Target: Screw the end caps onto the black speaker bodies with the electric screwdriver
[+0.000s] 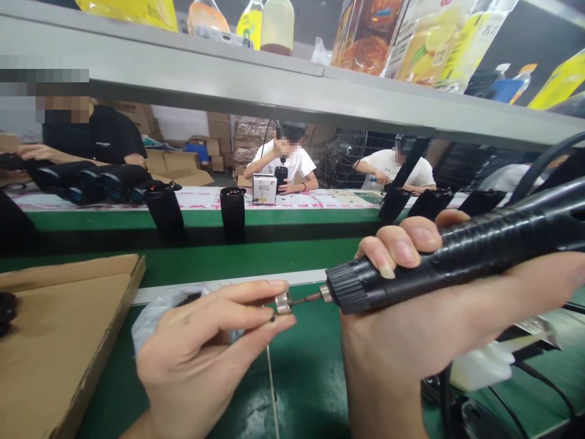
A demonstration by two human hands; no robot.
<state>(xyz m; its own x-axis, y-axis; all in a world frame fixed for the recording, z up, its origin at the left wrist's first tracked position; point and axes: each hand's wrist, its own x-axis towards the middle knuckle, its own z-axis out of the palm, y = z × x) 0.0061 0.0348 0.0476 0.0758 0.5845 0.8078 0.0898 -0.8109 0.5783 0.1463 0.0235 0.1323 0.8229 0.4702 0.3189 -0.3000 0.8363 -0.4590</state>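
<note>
My right hand is wrapped round a black electric screwdriver, which lies nearly level with its bit aimed left. Between the fingertips of my left hand is a small silver metal ring. The bit's tip meets the ring; how far it reaches inside cannot be made out. A tiny dark piece shows by the left fingertips, too small to name. Behind the left hand lies a clear plastic bag, partly hidden, with something dark in it.
An open cardboard box stands at left on the green bench. A white plastic bottle and cables lie at lower right. Black cylinders line the belt beyond, where several people work. A grey shelf with drink bottles crosses above.
</note>
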